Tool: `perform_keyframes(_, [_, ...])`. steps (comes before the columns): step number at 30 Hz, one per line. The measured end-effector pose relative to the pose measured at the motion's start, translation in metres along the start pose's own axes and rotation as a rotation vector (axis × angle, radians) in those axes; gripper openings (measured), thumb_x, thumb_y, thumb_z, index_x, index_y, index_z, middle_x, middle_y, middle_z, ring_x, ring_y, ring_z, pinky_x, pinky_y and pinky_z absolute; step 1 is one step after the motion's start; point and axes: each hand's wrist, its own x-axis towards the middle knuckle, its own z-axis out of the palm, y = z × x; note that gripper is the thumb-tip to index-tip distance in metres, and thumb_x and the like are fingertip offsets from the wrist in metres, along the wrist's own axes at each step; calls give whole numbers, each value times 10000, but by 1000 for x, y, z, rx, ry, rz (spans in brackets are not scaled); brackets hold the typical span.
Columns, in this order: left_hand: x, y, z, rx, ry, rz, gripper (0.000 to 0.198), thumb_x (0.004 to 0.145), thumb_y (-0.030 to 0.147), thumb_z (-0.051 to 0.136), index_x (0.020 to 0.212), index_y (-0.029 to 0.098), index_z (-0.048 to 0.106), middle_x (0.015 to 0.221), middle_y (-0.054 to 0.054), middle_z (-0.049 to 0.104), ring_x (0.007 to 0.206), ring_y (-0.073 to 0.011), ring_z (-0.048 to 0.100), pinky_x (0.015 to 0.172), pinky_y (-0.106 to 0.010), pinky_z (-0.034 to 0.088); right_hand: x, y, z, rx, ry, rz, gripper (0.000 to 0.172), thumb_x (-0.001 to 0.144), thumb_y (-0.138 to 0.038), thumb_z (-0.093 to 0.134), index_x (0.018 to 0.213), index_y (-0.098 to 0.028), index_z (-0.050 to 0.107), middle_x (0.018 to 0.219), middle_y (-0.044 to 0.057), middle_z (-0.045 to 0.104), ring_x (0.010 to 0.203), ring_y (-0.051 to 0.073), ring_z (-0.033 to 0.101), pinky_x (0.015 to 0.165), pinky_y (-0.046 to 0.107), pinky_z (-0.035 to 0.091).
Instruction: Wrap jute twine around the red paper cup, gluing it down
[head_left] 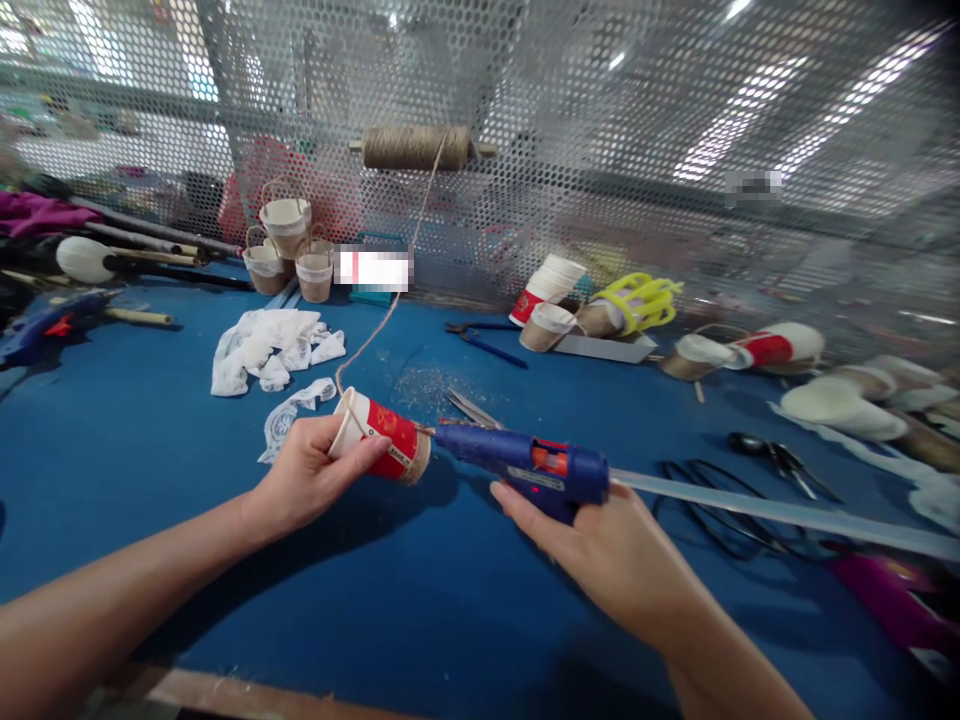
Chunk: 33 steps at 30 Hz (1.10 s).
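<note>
My left hand (307,475) is closed around a red paper cup (386,438) held on its side, rim toward me. A band of twine wraps the cup's base. A strand of jute twine (390,305) runs from the cup up to a spool (416,147) on the mesh wall. My right hand (592,550) grips a blue hot glue gun (525,462). Its nozzle touches the cup's base. A clear glue stick (780,512) juts out behind the gun.
On the blue table (420,610) lie white lace scraps (266,345), blue pliers (484,340), scissors (784,460), a black cord (705,505), stacked paper cups (547,285), twine-wrapped cup baskets (289,245), a yellow holder (637,300) and another glue gun (45,322).
</note>
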Motion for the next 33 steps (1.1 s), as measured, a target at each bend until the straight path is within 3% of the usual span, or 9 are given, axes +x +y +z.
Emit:
perform_keyframes(5, [0,1,-1,27,-29,21,227,800,280,511,662,137,619,598,-15,614,519,-101,497,494,-196,406,1,-1,0,1,-32,-10,251,765,-343,491,549,-233,557,498,-3,617,512,183,615,488,276,511])
perform_keyframes(12, [1,1,-1,-14,-24,-35,219,792,298,510,711,134,630,630,-24,639,531,-111,515,488,-197,411,-2,0,-1,-23,-3,-56,226,772,-367,481,739,-213,643,657,13,686,593,182,647,566,271,533])
perform_keyframes(17, [2,1,0,-11,2,-38,210,779,281,523,670,129,619,565,-1,587,483,-89,455,450,-185,377,-4,0,-2,-11,-28,-10,224,769,-361,480,710,-217,641,596,8,666,524,172,631,483,250,521])
perform_keyframes(22, [4,2,1,-34,40,-82,241,772,290,518,589,141,567,489,39,484,435,-67,365,403,-173,313,-7,0,-2,-32,-65,55,243,761,-396,495,731,-210,648,620,29,672,572,215,646,489,295,531])
perform_keyframes(26, [3,0,1,-24,57,-122,271,764,322,527,566,139,552,465,47,437,430,-66,340,395,-176,292,-9,1,-1,-45,-51,25,212,758,-376,509,742,-220,651,615,30,674,585,225,650,490,298,529])
perform_keyframes(33, [3,1,0,-26,38,-27,223,786,278,516,650,131,614,518,20,547,448,-71,408,405,-168,327,-5,-2,-5,41,-69,16,171,765,-337,516,725,-218,632,612,1,664,552,173,626,506,256,516])
